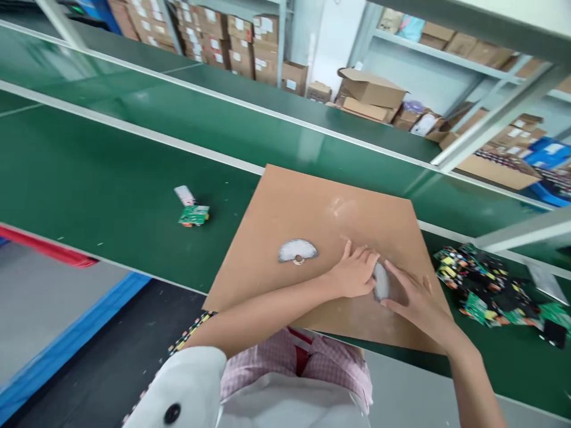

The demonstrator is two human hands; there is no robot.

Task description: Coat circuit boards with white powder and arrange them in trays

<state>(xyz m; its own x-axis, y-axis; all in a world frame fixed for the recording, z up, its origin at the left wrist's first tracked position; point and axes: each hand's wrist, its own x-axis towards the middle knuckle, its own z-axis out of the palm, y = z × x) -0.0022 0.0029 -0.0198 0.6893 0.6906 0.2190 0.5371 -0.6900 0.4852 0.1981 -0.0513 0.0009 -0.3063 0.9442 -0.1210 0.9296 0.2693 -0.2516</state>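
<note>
On a brown board (285, 202) my two hands meet at a half-round grey-white piece (381, 282), its flat details partly hidden. My left hand (355, 273) presses against its left side with fingers bent. From the right, the thumb and forefinger of my right hand (414, 296) span the piece and touch near its two ends. Farther left on the board lies a similar half-disc (300, 249), white with a dark speckled rim and a small ring at its straight edge. No hand touches that one.
Right of the board is a heap of small circuit boards and parts (486, 285). A lone green circuit board (194, 214) with a white piece lies on the green bench (111, 178) at left. White frame posts (495, 116) and shelves with cardboard boxes (266, 50) stand behind.
</note>
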